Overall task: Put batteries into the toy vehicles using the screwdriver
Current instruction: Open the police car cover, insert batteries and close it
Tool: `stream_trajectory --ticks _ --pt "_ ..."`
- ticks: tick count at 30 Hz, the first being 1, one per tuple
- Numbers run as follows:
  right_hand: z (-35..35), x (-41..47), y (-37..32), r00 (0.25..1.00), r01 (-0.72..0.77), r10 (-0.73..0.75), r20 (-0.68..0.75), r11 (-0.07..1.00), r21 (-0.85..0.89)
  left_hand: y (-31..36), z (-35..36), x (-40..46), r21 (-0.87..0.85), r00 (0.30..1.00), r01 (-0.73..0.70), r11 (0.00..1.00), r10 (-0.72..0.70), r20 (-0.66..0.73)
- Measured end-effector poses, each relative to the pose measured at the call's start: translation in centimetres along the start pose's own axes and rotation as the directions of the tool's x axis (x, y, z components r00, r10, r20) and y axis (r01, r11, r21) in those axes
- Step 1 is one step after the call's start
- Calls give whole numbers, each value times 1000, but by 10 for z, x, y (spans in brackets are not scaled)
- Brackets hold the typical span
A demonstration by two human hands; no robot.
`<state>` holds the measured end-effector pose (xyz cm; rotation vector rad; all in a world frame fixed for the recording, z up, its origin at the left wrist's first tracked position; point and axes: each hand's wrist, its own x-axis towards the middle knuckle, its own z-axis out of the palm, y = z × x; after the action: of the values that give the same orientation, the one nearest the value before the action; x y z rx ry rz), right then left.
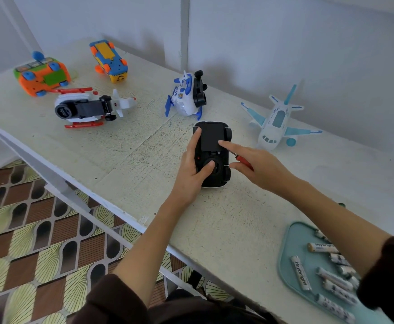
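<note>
A black toy car (213,141) lies upside down in the middle of the white table (125,146). My left hand (192,169) grips it from the left, thumb on its underside and index finger along its far edge. My right hand (254,166) holds a red-handled screwdriver (242,160) in its curled fingers while its index fingertip presses the battery cover. A teal tray (292,272) at the near right holds several white batteries (300,273).
Other toys lie behind: an orange-green vehicle (42,77), a blue-yellow bus (109,60), a red-white helicopter (90,107), a blue-white helicopter (187,95) and a white airplane (276,120). The wall stands close behind; the table's front edge drops to patterned floor (32,230).
</note>
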<state>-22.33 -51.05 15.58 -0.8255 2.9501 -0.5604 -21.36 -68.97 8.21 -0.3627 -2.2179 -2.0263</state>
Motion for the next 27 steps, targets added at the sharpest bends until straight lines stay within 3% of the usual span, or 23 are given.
stream_trajectory --ticks 17,27 --pt "-4 -32 -2 999 -40 42 -31 997 60 1 2 2 52 998 -65 996 64 28" --pt "-12 -76 10 987 -136 136 91 991 1 -5 5 0 127 982 -83 988 103 -158"
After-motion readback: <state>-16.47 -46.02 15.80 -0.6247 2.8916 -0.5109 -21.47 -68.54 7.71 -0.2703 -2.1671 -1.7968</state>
